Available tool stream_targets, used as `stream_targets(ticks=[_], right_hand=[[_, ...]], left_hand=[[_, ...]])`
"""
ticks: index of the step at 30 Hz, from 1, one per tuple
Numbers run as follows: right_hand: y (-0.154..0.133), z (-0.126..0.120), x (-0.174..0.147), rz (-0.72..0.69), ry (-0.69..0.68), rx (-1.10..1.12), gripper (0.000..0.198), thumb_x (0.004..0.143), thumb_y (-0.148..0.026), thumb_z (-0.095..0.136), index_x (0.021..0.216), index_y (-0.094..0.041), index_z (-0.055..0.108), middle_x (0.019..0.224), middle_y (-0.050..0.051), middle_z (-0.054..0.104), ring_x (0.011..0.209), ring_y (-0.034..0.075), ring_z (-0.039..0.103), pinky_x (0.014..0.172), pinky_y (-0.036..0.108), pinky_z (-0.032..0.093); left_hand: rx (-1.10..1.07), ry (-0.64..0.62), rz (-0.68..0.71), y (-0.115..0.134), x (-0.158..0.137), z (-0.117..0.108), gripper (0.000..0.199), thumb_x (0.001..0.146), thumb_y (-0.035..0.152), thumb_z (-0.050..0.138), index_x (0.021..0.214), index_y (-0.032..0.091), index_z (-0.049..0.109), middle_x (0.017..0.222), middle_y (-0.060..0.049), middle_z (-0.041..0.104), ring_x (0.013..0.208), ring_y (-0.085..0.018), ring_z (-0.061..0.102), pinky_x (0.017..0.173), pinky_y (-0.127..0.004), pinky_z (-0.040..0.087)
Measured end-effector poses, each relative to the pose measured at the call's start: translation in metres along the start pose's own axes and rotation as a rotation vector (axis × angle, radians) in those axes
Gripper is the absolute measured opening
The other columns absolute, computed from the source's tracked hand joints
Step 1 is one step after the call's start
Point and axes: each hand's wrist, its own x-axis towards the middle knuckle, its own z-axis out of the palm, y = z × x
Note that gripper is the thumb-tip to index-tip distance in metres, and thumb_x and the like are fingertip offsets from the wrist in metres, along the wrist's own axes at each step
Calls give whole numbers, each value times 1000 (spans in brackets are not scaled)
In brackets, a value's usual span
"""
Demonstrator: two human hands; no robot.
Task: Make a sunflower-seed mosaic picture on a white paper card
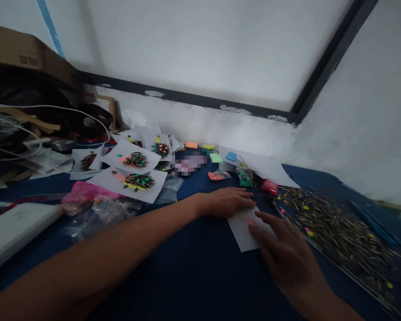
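A small white sheet of paper [242, 234] lies on the blue tabletop before me, bearing a flat pink patch of modelling clay [250, 221]. My left hand [227, 202] rests flat across the sheet's far left edge, fingers stretched out and holding nothing. Over the right side is my right hand [285, 249], its fingers apart, with one fingertip at the pink clay. Part of the sheet is hidden under both hands. Just beyond them lie a pack of orange clay [218, 175], a green clay pack [245, 178] and a red clay pack [270, 186].
Striped seeds, apparently sunflower seeds [341, 227], cover a tray on the right. Several sheets with seed-and-clay hedgehogs [138, 180] overlap at the back left. Crumpled plastic bags [103, 211] and a white box [20, 232] lie left. A cardboard box [30, 53] stands behind.
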Motion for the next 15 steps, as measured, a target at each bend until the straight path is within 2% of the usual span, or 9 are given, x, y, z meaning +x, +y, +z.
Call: stream_targets(ticks=[9, 15], right_hand=[[7, -3, -7, 70, 74, 65, 38, 88, -17, 42, 118, -29, 62, 129, 9, 55, 109, 29, 58, 81, 46, 52], [8, -1, -6, -4, 64, 20, 32, 87, -14, 45, 108, -26, 67, 130, 11, 52, 108, 29, 57, 79, 44, 51]], left_hand=[[-8, 27, -4, -3, 1, 5, 43, 95, 15, 37, 137, 18, 44, 150, -9, 32, 140, -23, 23, 114, -40, 23], [-13, 12, -8, -4, 1, 5, 44, 94, 15, 38, 137, 19, 43, 150, -7, 31, 141, -21, 22, 114, -36, 21]])
